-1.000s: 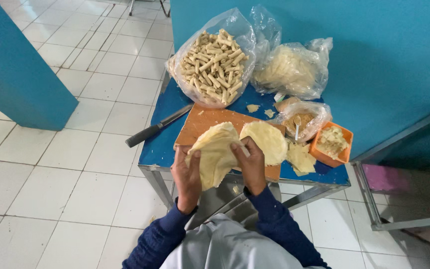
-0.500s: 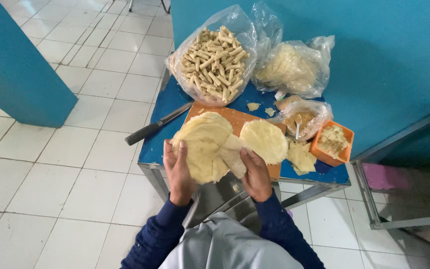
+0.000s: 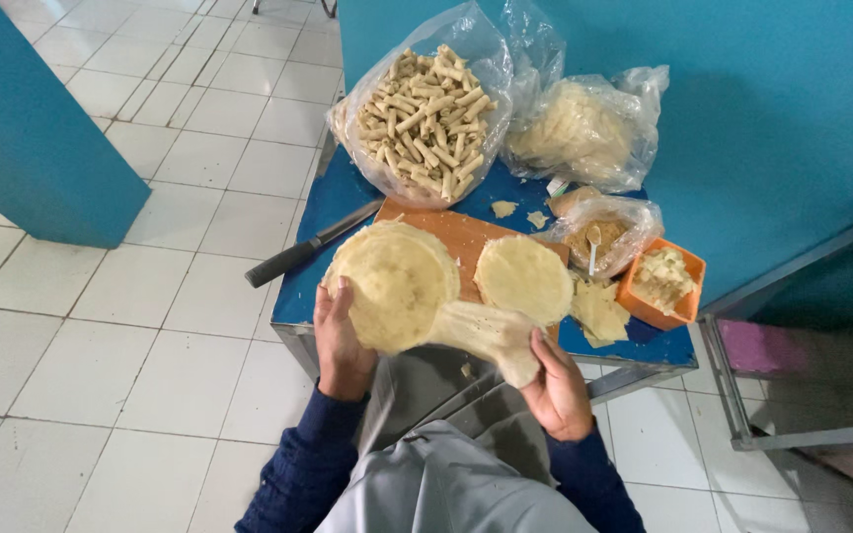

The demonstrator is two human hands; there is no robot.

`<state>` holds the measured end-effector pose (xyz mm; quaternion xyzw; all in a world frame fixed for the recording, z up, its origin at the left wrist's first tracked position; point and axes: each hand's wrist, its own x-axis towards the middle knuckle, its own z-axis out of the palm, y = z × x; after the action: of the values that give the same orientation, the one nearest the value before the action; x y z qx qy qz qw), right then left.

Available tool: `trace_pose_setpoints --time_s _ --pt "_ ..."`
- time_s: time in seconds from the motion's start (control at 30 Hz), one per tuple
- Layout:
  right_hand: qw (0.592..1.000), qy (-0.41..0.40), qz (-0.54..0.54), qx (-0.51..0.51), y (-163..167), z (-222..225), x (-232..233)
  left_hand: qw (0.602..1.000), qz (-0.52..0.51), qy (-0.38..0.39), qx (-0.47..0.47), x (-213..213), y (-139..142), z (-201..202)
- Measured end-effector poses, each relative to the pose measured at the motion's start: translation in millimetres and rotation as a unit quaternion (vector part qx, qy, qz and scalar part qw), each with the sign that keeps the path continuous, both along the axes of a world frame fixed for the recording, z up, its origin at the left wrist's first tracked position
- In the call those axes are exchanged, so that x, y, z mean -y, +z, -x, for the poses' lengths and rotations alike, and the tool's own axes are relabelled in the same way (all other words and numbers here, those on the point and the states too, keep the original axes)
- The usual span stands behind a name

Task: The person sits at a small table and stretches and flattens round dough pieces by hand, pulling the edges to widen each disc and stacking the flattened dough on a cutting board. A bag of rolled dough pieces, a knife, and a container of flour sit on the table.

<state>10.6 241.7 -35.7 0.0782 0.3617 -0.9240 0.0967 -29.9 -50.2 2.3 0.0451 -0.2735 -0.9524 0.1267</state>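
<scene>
My left hand (image 3: 338, 341) holds up a stack of thin round pale wrappers (image 3: 392, 281) over the near edge of the small blue table (image 3: 323, 222). My right hand (image 3: 557, 390) pinches the edge of one wrapper sheet (image 3: 486, 331), which is stretched sideways and half peeled off the stack. Another round wrapper (image 3: 523, 278) lies flat on the brown cutting board (image 3: 446, 237) just beyond my hands.
A black-handled knife (image 3: 303, 252) lies at the table's left edge. At the back stand a clear bag of rolled sticks (image 3: 426, 109) and a bag of wrappers (image 3: 580, 133). A bag with brown filling and a spoon (image 3: 594, 237) and an orange tub (image 3: 663, 286) sit at right. White tiled floor surrounds.
The stack has been turned flat toward me in my left hand. My right hand has moved down and to the right, pulling one sheet away from the stack.
</scene>
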Motion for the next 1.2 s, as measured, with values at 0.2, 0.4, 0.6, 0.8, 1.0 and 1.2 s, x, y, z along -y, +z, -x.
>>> trace_pose_setpoints --time_s 0.2,0.4,0.6,0.8,1.0,1.2 --pt "0.978 -0.112 -0.161 -0.079 46.1 -4.6 -75.1 0.999 0.028 -0.013 0.044 5.9 2.4 -4.4" --pt "0.681 -0.141 -0.666 -0.271 69.0 62.1 -53.4 0.994 -0.011 -0.104 0.016 2.0 8.9 -20.5" --pt "0.52 -0.097 -0.734 -0.426 30.2 65.3 5.5 0.984 -0.066 -0.164 0.003 -4.7 14.2 -28.7" --pt "0.504 -0.078 -0.741 -0.437 27.3 57.2 3.3 0.984 -0.036 -0.173 0.005 -12.3 27.7 -32.4" --pt "0.461 -0.024 -0.771 -0.438 50.4 45.5 17.9 0.977 -0.049 -0.204 -0.035 -20.7 29.2 -30.1" --pt "0.678 -0.027 -0.602 -0.42 82.9 18.8 68.8 0.97 -0.07 -0.22 -0.076 -34.4 21.9 -25.7"
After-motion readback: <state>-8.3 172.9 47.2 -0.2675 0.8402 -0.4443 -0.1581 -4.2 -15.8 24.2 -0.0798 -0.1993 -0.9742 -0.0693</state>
